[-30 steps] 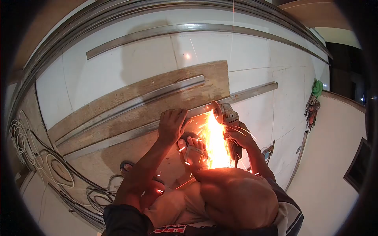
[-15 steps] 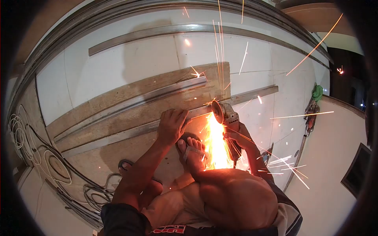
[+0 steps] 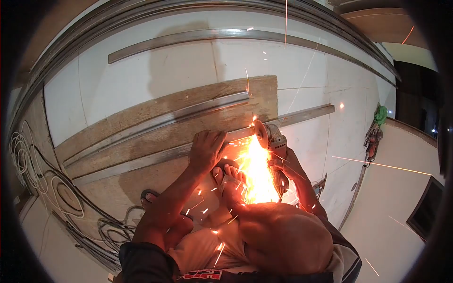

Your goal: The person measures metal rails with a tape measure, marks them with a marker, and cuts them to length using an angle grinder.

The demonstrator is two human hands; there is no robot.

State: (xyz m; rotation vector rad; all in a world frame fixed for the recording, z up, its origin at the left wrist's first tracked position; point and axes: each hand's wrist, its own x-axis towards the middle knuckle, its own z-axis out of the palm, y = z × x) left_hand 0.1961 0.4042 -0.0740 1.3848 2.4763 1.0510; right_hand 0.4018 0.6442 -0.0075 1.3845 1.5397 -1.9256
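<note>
My right hand (image 3: 289, 166) grips the body of an angle grinder (image 3: 276, 140). Its disc meets a long metal bar (image 3: 302, 116), and a bright stream of sparks (image 3: 258, 174) pours down from the contact toward my foot (image 3: 232, 184) in a sandal. My left hand (image 3: 206, 147) is closed over the same bar, left of the disc, with its fingers curled across the top. Under the bar lies a brown wooden board (image 3: 188, 104). A second, shinier metal bar (image 3: 188, 111) rests on the board just beyond the first.
Another metal bar (image 3: 188, 39) lies on the white floor farther off, with long bars (image 3: 226, 5) along the back. Coiled cables (image 3: 66, 193) spread at the left. A second power tool (image 3: 373, 141) with a green piece (image 3: 381, 114) lies right. A dark rectangular object (image 3: 426, 206) stands lower right.
The disc has turned slightly, showing more of its face. The spark stream has widened to the left, and sparks now scatter over my legs. My left hand has stayed in place.
</note>
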